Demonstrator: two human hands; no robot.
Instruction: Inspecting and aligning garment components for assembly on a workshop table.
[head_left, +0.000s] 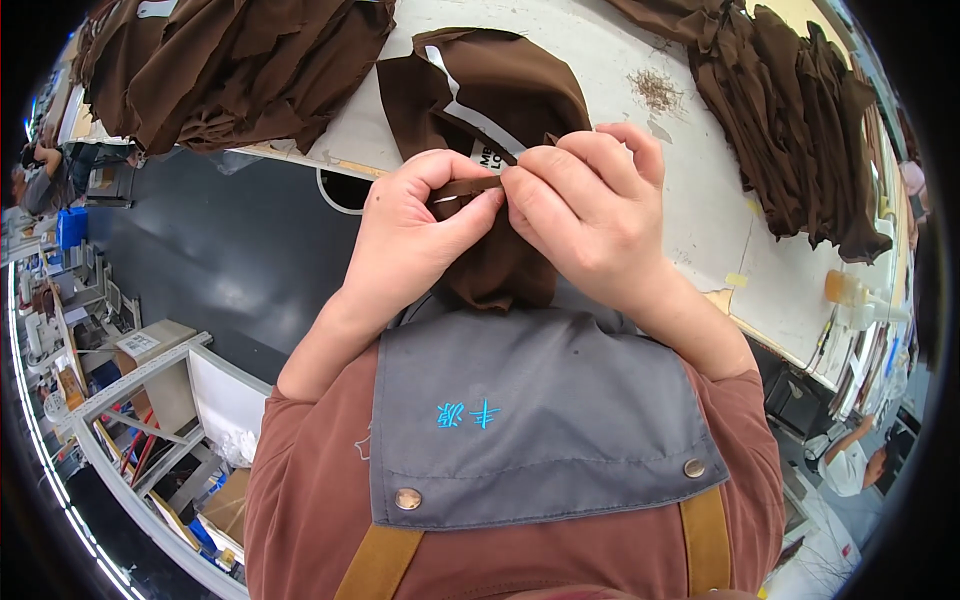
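At the centre of the frame, my left hand (415, 235) and right hand (590, 205) meet, both closed in tight pinches on a narrow folded edge of a brown fabric piece (500, 110). My fingertips touch. The fabric drapes from the white table (700, 200) down onto my grey apron (530, 420). Brown fabric stacks (800, 120) lie at upper right.

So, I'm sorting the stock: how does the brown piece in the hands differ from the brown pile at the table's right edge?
The brown piece is single, pinched by both hands at a folded edge, and shows a white strip; the brown pile is many stacked pieces, untouched, with no white showing. Both are the same dark brown fabric on the white table.
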